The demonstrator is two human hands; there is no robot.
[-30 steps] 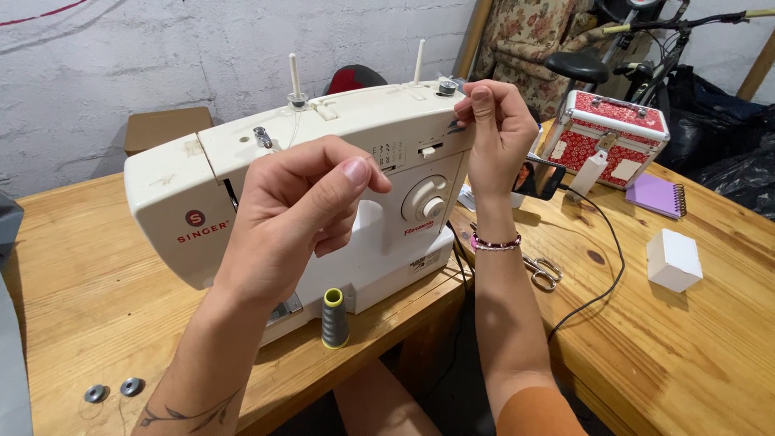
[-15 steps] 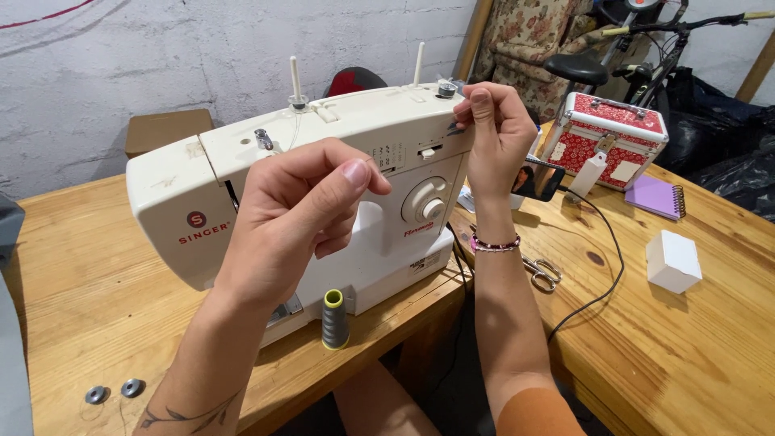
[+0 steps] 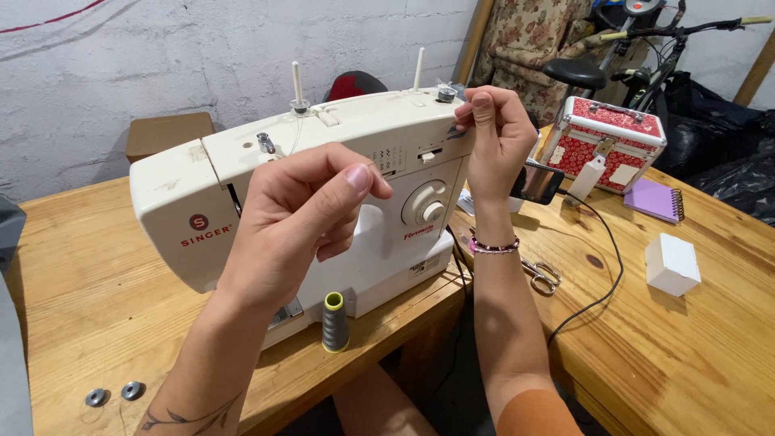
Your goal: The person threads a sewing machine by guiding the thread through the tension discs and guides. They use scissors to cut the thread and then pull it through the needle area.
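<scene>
I have the cream-white, smooth plastic sewing machine (image 3: 339, 210) standing on the light wooden table (image 3: 97, 291), about the middle of my view with its back toward the pale rough wall. My right hand (image 3: 496, 137) is up at the machine's top right corner, fingertips pinched beside the small metal bobbin (image 3: 446, 94) that sits on its winder post; I judge they pinch a thread end, though the thread itself is too fine for me to see. My left hand (image 3: 303, 214) is raised in front of the machine body, thumb pressed to forefinger as if drawing a thread taut, but I cannot tell whether anything is in that pinch. By my reading the threading is at an early stage: both white spool pins (image 3: 296, 82) stand bare on top, and the grey cone-shaped thread spool (image 3: 334, 321) with its yellowish core stands upright on the table just near of the machine's base, not mounted. Two small round metal bobbins (image 3: 113, 394) lie at the near left. To the right lie steel scissors (image 3: 542, 274), a dark cable (image 3: 601, 266), a small white box (image 3: 672, 264), a purple spiral notebook (image 3: 655, 199) and, farther off, a red patterned case with metal trim (image 3: 613, 141).
</scene>
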